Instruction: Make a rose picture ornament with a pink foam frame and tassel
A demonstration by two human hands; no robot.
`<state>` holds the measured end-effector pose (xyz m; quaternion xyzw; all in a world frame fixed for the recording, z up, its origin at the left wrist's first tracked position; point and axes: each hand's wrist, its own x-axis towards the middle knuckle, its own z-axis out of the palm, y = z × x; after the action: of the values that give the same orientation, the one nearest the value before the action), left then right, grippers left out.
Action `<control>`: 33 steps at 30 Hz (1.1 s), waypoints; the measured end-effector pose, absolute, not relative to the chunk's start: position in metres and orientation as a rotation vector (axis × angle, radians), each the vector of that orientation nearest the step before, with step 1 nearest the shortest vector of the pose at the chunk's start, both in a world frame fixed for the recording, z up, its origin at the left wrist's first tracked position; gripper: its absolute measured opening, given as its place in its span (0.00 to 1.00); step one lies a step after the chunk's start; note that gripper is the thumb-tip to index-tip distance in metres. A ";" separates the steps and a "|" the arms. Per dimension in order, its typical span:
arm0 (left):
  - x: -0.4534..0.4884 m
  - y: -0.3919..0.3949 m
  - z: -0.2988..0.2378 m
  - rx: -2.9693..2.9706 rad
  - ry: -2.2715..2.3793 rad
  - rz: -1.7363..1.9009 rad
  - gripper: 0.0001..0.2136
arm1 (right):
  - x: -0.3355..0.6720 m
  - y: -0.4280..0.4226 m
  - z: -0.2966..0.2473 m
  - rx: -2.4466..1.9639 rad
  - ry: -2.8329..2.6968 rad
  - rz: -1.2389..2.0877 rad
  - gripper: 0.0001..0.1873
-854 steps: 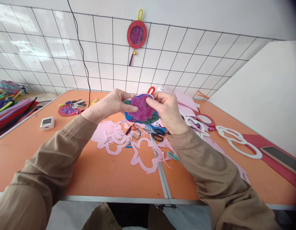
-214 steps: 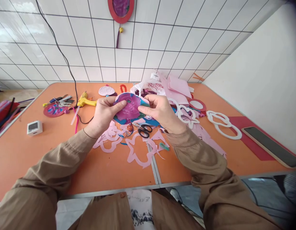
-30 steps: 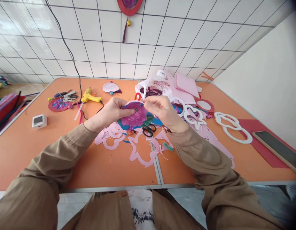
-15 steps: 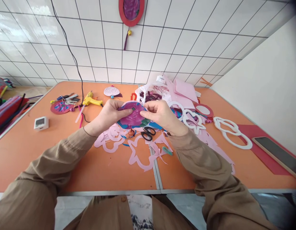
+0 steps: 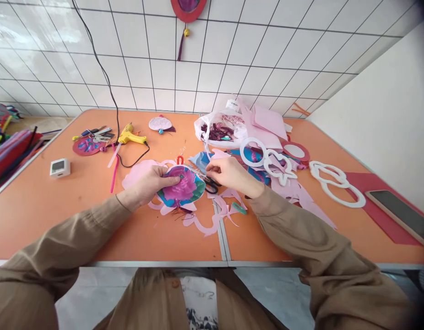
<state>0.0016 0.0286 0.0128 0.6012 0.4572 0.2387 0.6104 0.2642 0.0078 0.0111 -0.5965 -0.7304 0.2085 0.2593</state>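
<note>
My left hand (image 5: 147,185) grips an oval ornament (image 5: 184,187) covered in flowered fabric, magenta, blue and green, with the thumb pressed on its face. A red loop (image 5: 180,160) shows at the ornament's top, and dark tassel threads hang below it. To the right of it, apart from the ornament, my right hand (image 5: 229,173) has thumb and fingertips pinched together; whatever is between them is too small to make out. Black-handled scissors (image 5: 211,185) lie just under these fingertips, partly hidden. Pink paper scraps (image 5: 214,220) spread beneath both hands.
A yellow glue gun (image 5: 130,135) with its cord lies behind left, near a white cube-shaped device (image 5: 60,168). At the back stands a plastic bag (image 5: 212,130) of dark tassels. White cut-out frames (image 5: 339,185) and a phone (image 5: 399,215) occupy the right side.
My right hand has let go of the ornament and moved slightly right, over the scissors. My left hand has lowered the ornament and moved it a little left. The view has tilted down slightly.
</note>
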 end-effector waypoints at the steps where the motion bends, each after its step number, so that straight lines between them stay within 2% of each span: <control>1: 0.002 0.027 0.006 1.314 1.076 0.524 0.14 | 0.267 0.010 0.002 -1.629 -1.981 0.538 0.06; 9: 0.010 0.015 -0.010 1.313 0.971 0.485 0.21 | 0.286 0.013 -0.027 -1.588 -1.876 0.339 0.08; 17: 0.006 0.011 -0.019 1.468 0.893 0.505 0.23 | 0.302 0.019 -0.038 -1.646 -1.839 -0.087 0.18; 33: 0.007 0.009 -0.024 1.607 0.878 0.568 0.20 | 0.301 0.018 -0.035 -1.762 -1.972 -0.212 0.22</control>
<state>0.0068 0.0089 -0.0244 0.6858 0.3749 0.2426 0.5747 0.3008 0.0184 -0.0355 -0.6444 -0.7212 -0.0776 0.2422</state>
